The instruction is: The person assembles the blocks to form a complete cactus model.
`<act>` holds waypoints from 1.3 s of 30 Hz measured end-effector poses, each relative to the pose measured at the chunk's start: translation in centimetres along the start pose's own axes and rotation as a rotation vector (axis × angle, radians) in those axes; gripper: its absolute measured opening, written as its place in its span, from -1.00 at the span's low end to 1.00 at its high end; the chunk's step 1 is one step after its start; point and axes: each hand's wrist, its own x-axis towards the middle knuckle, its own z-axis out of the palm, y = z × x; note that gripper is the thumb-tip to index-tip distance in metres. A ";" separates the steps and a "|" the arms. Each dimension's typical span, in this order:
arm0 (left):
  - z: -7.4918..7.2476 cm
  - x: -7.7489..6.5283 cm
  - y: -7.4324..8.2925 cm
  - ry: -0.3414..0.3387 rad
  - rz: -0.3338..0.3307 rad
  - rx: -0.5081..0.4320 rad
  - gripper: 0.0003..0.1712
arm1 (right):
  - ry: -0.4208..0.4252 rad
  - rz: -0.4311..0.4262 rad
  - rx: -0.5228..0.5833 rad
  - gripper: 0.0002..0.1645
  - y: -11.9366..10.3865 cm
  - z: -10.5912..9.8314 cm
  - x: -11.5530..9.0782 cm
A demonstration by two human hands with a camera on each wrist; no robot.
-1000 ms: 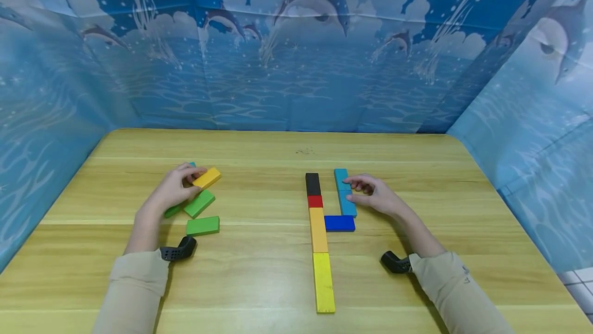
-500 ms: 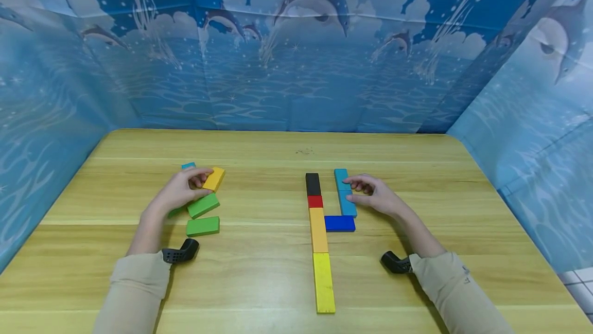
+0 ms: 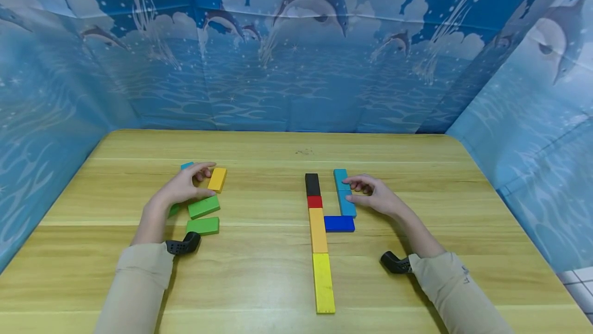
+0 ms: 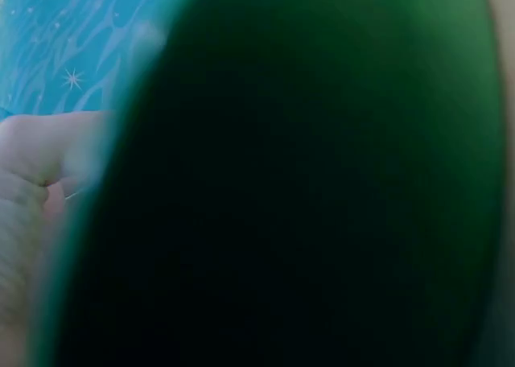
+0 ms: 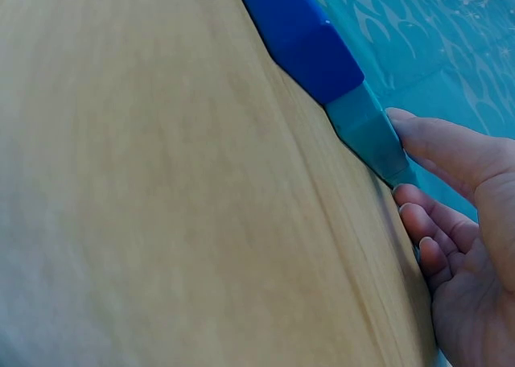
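Observation:
In the head view, my left hand (image 3: 185, 185) arches beside a small yellow-orange block (image 3: 217, 180), thumb near its lower end and index finger near its upper end. Whether they touch it, I cannot tell. Two green blocks (image 3: 204, 207) lie just below that hand; another green piece (image 3: 173, 210) and a light blue block (image 3: 187, 165) are partly hidden by it. My right hand (image 3: 372, 195) rests its fingertips along two light blue blocks (image 3: 345, 196) laid end to end. In the right wrist view, its thumb (image 5: 434, 138) lies against the light blue block (image 5: 370, 134).
A column of black (image 3: 312, 185), red (image 3: 314, 201), orange (image 3: 318, 231) and yellow (image 3: 324, 282) blocks runs down the wooden table (image 3: 259, 272). A dark blue block (image 3: 339, 224) joins it to the light blue pair. Something dark green and blurred (image 4: 282, 206) covers most of the left wrist view.
The yellow-orange block has shifted right and turned more upright in view. My left hand has moved slightly right and its fingers have spread. The upper green block shifted a little right. My right hand stays put.

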 end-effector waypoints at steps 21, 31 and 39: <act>0.6 0.1 -0.1 0.088 -0.031 -0.055 -0.21 | 0.003 -0.005 -0.003 -0.52 0.2 0.0 -0.1; 0.8 0.9 1.5 0.129 -0.028 -0.053 -0.20 | 0.000 0.004 0.002 -0.52 0.3 0.0 0.0; 1.5 2.6 3.7 0.135 -0.005 -0.039 -0.20 | -0.010 0.001 0.016 -0.52 0.1 -0.1 -0.1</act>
